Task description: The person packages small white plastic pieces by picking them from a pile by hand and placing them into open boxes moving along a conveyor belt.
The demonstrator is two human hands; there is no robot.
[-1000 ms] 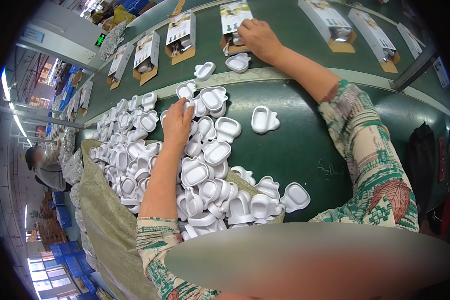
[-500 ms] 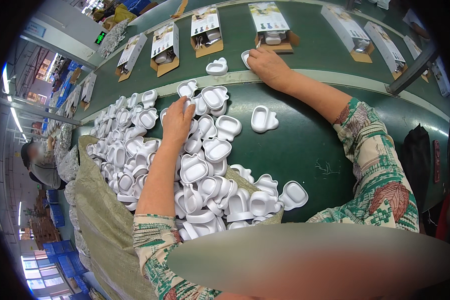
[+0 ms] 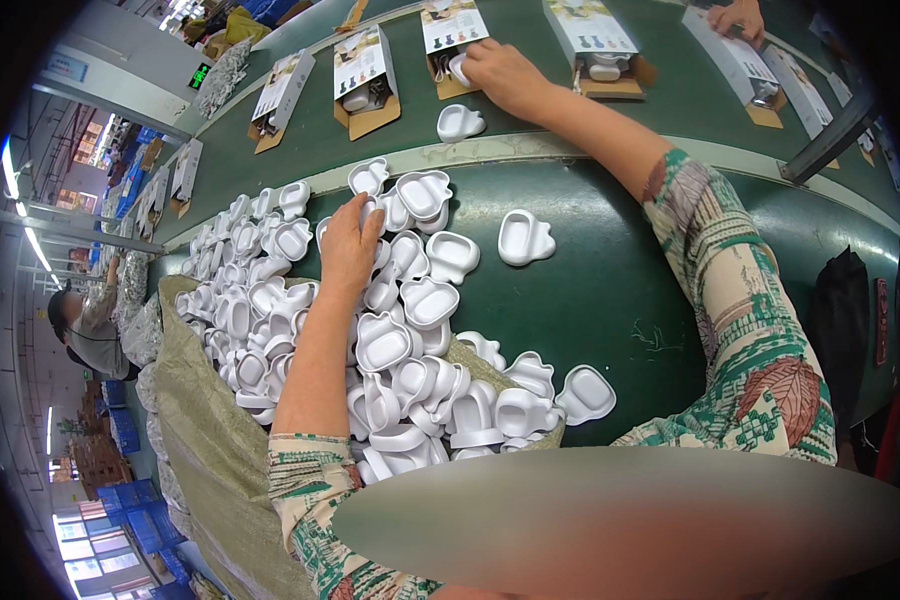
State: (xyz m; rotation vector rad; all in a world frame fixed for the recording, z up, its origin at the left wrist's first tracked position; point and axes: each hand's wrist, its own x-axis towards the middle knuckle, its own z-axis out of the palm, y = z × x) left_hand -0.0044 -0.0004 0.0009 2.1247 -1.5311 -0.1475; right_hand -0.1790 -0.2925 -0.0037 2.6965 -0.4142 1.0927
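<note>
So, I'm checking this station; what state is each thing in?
Right hand: closed on white dish
Left hand: on dish pile
Dish pile: jumbled
Nearest boxes: end flaps open
Loose dish by boxes: hollow up
Lone table dish: hollow up
Sack: crumpled
Ceiling lights: lit
Co-worker's hand: on farther box

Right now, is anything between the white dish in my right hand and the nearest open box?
Nothing visible: the white dish in your right hand is at the mouth of that box. The loose dish on the belt lies nearer you, not between them.
</note>
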